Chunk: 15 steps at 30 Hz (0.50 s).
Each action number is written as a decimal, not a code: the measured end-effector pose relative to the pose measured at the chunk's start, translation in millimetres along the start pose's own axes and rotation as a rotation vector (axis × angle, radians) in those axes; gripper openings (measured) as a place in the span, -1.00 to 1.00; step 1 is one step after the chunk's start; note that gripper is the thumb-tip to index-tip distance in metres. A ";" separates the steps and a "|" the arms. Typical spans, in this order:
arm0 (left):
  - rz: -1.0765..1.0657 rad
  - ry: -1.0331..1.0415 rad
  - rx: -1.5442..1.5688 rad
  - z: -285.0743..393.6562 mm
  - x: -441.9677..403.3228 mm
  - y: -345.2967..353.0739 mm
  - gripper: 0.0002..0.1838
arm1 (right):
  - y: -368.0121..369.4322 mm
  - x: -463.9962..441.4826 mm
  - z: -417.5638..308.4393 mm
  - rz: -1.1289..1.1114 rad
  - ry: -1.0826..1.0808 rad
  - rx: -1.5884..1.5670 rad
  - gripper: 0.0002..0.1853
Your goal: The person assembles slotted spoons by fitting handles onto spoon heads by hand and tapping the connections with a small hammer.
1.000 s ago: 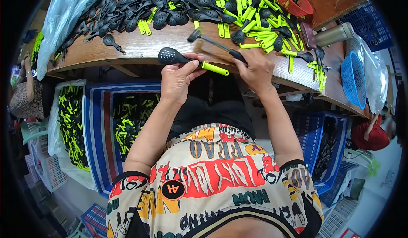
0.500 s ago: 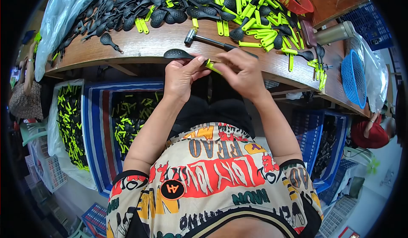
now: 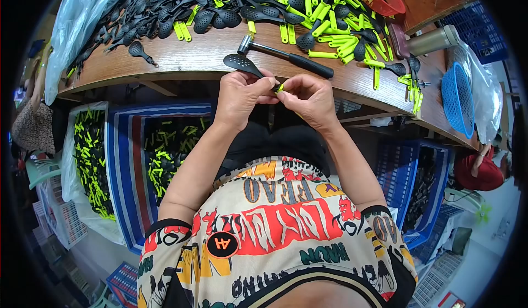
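A black perforated spoon (image 3: 242,63) points up and left from my left hand (image 3: 237,100), whose thumb and fingers pinch its neck. My right hand (image 3: 313,100) is closed on the spoon's green handle (image 3: 279,88), fingertips at the joint between black and green; the rest of the handle is mostly hidden by the hand. Just beyond both hands, a hammer (image 3: 286,56) with a black grip and metal head lies on the wooden table (image 3: 181,55). Loose green handles (image 3: 323,54) lie past the hammer.
Black spoon heads (image 3: 165,6) and green handles heap along the table's back. At the right stand a red basket (image 3: 379,0), a metal flask (image 3: 434,41) and a blue basket (image 3: 457,100). Filled crates flank my body. Other people (image 3: 484,170) are at both sides.
My right hand has put the hammer down on the table and moved to the spoon's handle. The spoon has tilted, its handle end now lower and nearer my body.
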<state>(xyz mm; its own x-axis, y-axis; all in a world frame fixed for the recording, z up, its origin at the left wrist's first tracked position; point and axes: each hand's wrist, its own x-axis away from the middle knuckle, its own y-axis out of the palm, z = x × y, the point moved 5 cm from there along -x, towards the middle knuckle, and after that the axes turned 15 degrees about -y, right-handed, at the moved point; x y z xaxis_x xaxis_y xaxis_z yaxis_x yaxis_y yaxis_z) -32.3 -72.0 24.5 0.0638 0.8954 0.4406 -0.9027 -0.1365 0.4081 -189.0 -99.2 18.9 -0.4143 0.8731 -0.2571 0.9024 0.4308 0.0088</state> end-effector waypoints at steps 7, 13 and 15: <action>0.011 -0.001 0.000 -0.6 -0.8 0.4 -0.89 | 3.5 0.8 -3.0 0.036 0.004 -0.007 -0.82; 0.041 0.057 -0.008 -1.0 3.0 1.5 -0.88 | 12.9 -1.9 -44.2 0.024 -0.384 0.502 -0.81; 0.045 0.071 0.020 -1.3 3.2 1.6 -0.89 | 15.1 0.2 -50.3 0.025 -0.515 0.624 -0.82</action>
<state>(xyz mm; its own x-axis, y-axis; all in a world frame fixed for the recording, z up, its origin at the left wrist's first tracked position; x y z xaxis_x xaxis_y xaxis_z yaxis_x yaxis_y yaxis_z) -34.1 -68.8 25.5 -0.0074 0.9159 0.4012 -0.8952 -0.1849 0.4056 -181.4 -81.1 67.6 -0.4239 0.6002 -0.6783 0.8735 0.0730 -0.4813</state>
